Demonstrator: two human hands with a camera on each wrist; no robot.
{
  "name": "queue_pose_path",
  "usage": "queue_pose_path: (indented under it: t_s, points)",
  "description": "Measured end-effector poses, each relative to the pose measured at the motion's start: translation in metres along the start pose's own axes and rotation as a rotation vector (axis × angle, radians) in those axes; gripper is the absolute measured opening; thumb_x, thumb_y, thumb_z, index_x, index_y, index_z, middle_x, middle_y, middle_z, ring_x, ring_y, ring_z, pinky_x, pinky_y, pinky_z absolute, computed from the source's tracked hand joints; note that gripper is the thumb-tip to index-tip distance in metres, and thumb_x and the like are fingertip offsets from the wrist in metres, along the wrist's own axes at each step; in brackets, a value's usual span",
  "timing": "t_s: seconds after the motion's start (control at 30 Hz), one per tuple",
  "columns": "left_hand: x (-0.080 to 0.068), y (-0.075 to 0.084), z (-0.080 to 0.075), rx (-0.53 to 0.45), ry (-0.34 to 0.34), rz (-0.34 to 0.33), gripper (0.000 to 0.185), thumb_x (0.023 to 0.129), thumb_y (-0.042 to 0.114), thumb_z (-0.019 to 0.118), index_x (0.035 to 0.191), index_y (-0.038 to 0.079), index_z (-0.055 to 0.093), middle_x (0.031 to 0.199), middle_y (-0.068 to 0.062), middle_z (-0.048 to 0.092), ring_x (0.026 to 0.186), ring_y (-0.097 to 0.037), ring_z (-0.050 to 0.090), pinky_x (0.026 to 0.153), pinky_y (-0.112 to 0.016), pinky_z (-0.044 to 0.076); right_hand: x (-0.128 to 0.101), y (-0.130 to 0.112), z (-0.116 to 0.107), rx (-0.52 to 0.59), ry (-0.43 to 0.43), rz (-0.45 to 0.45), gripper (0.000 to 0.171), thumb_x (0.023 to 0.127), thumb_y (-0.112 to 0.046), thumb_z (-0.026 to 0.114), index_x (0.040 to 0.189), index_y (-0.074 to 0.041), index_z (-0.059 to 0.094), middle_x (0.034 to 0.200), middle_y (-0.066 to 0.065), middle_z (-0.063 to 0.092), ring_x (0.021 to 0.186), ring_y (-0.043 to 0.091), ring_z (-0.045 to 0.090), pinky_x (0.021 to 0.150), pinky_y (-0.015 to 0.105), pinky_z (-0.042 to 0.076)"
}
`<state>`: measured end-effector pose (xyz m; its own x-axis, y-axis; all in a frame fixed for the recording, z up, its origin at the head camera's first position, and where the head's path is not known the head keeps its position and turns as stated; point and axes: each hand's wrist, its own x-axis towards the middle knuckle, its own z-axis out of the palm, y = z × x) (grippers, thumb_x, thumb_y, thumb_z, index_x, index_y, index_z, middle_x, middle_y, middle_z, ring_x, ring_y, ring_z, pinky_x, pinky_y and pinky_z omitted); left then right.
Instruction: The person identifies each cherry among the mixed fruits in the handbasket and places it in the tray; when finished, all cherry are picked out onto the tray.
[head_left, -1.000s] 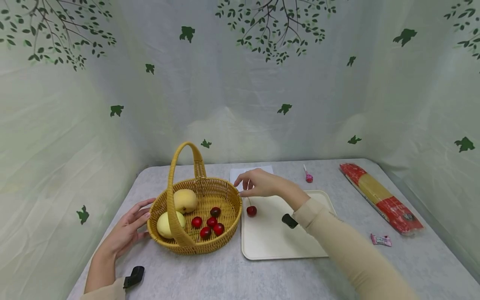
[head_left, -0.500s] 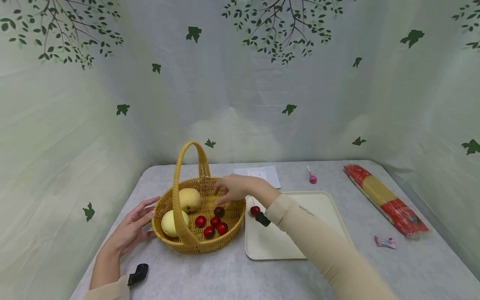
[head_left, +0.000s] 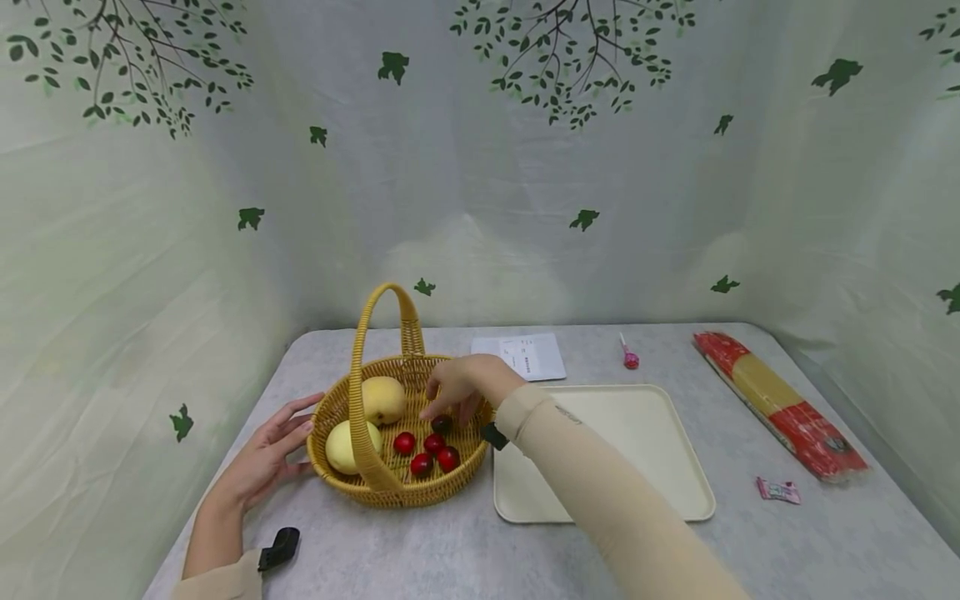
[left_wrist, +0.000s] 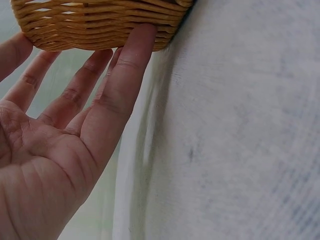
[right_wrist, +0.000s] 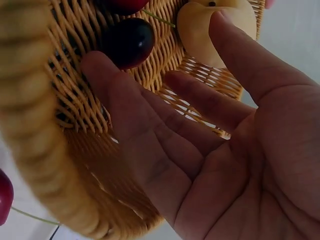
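A yellow wicker basket [head_left: 401, 498] with a tall handle stands left of the middle. Two round yellow fruits like pears [head_left: 383, 400] lie in its left half, several red cherries [head_left: 422, 464] to their right. My left hand [head_left: 262, 462] touches the basket's left side with extended fingers, their tips at the weave in the left wrist view. Inside the basket's right part reaches my right hand [head_left: 459, 388], fingers apart. One fingertip is right at a dark cherry [right_wrist: 129, 42], and the thumb overlaps a pear in the right wrist view. Nothing is gripped there.
Right of the basket lies a cream tray [head_left: 667, 475], partly under the right forearm. At the right wrist view's left edge shows another cherry [right_wrist: 4, 197]. Behind the tray are a printed paper [head_left: 536, 357] and a lollipop [head_left: 631, 360]; farther right, a red-gold packet [head_left: 780, 404] and a wrapped candy [head_left: 778, 491].
My right hand has moved left from the tray's edge and down into the basket. The cherry on the tray is now hidden in the head view. The left hand stays at the basket.
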<state>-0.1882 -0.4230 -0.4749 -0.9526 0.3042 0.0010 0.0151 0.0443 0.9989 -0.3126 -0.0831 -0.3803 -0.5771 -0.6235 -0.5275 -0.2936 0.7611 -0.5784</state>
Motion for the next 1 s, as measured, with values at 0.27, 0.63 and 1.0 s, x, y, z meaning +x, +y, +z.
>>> queue_pose_path:
  t_s: [0.27,0.63,1.0]
  points:
    - [-0.001,0.000,0.000,-0.012,-0.004,0.001,0.053,0.118,0.015,0.042,0.169,0.016,0.029,0.141,0.017,0.064,0.123,-0.002,0.066,0.090,-0.043,0.063,0.010,-0.005,0.001,-0.036,-0.022,0.079,0.040,0.101,-0.043,0.076,0.119,-0.006,0.073,0.115,0.016,0.079,0.095,0.028,0.081,0.077,0.033,0.065]
    - [0.000,0.001,-0.001,0.006,0.004,-0.006,0.054,0.118,0.017,0.042,0.170,0.017,0.027,0.140,0.016,0.063,0.122,-0.004,0.066,0.091,-0.043,0.062,0.012,-0.018,0.002,-0.020,-0.046,0.198,0.044,0.101,-0.035,0.078,0.131,-0.006,0.066,0.114,0.023,0.079,0.103,0.031,0.081,0.065,0.028,0.063]
    - [-0.001,0.001,0.000,-0.002,0.001,-0.005,0.054,0.118,0.016,0.042,0.170,0.017,0.028,0.142,0.016,0.063,0.123,-0.002,0.065,0.091,-0.044,0.062,0.022,-0.012,0.008,-0.032,-0.032,0.109,0.020,0.098,-0.022,0.082,0.097,-0.008,0.067,0.100,0.019,0.081,0.082,0.026,0.081,0.061,0.026,0.060]
